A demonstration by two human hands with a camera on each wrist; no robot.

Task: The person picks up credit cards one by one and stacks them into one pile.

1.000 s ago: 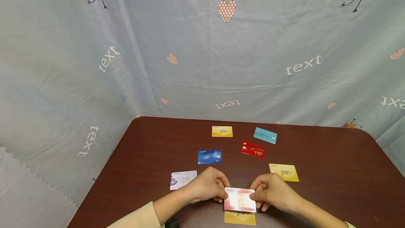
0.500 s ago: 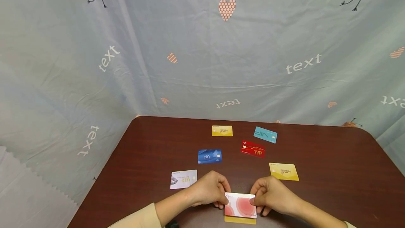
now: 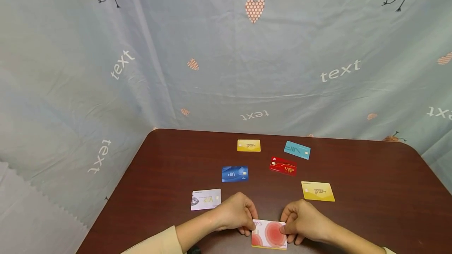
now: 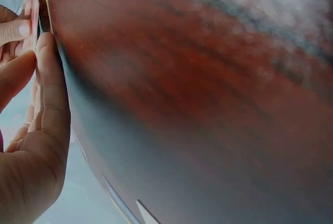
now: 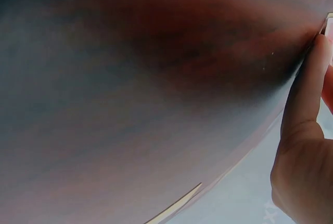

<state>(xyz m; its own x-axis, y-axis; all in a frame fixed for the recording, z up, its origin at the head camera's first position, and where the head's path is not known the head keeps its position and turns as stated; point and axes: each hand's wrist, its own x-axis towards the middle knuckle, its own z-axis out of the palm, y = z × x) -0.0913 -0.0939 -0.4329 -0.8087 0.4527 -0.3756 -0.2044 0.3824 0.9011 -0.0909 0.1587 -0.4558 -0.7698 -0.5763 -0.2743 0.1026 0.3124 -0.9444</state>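
Observation:
A white card with pink circles lies flat near the front of the dark wooden table. My left hand pinches its left end between thumb and fingers, while my right hand pinches the right end. Beneath it, only a thin strip of a gold card shows along the near edge. The left wrist view has the pink card edge-on above the gold one, with the left thumb and fingers at its end. From the right wrist, a long finger reaches the card's corner, and most of the card is out of frame.
Scattered over the table are a silver VIP card, a blue card, a red card, a teal card and gold cards at the back and right. A patterned curtain hangs behind.
Both hands have brought the pink-and-white card down and toward me. It now covers nearly all of the gold card, which showed more below it earlier.

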